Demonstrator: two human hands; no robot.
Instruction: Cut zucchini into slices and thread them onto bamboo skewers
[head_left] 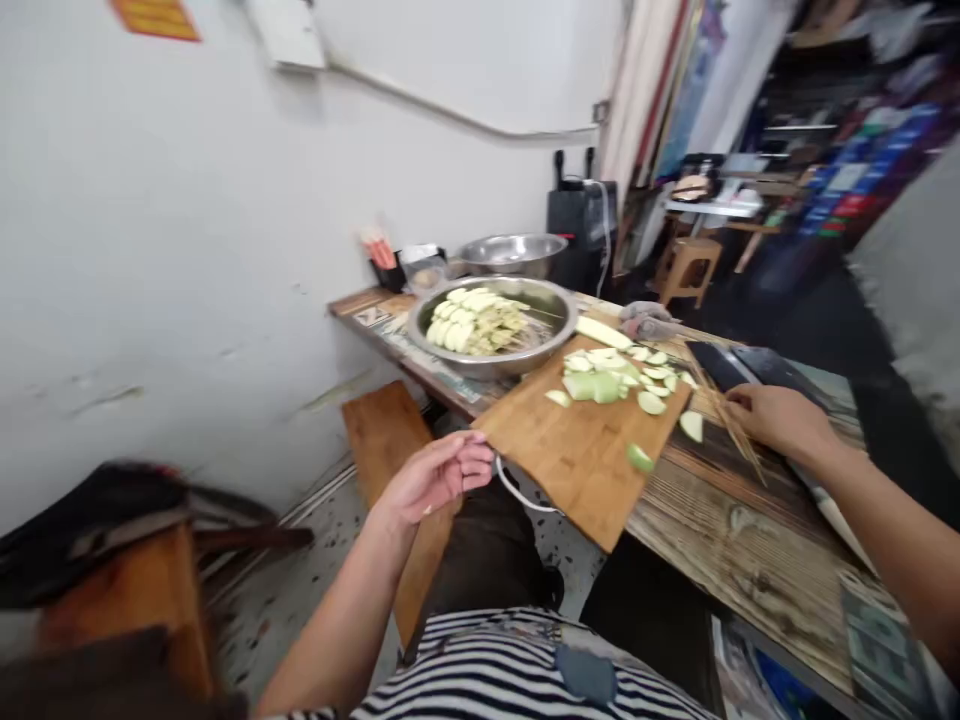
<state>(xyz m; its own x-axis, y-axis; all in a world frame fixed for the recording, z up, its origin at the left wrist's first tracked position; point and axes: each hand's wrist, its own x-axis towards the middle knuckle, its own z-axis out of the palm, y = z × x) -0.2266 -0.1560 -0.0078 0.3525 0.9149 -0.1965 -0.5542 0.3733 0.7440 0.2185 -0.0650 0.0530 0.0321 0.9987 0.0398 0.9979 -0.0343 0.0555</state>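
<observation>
My left hand (444, 474) is by the near left corner of a wooden cutting board (555, 450), palm turned up. Its fingers are loosely curled and I see nothing in them. On the board lie pale green slices (651, 402) and an uncut chunk (589, 387) of what looks like zucchini. My right hand (784, 418) is at the right of the board, its fingertips pinched at a bundle of thin bamboo skewers (739, 430) on the table. A steel basin (495, 366) behind the board holds skewered slices, lying in a heap.
A second steel bowl (514, 250) stands behind the basin, with a black holder (574, 210) beside it. A grey cloth (646, 320) lies past the board. The board overhangs the near edge of the wooden table (742, 535). A bench (390, 430) runs along the left.
</observation>
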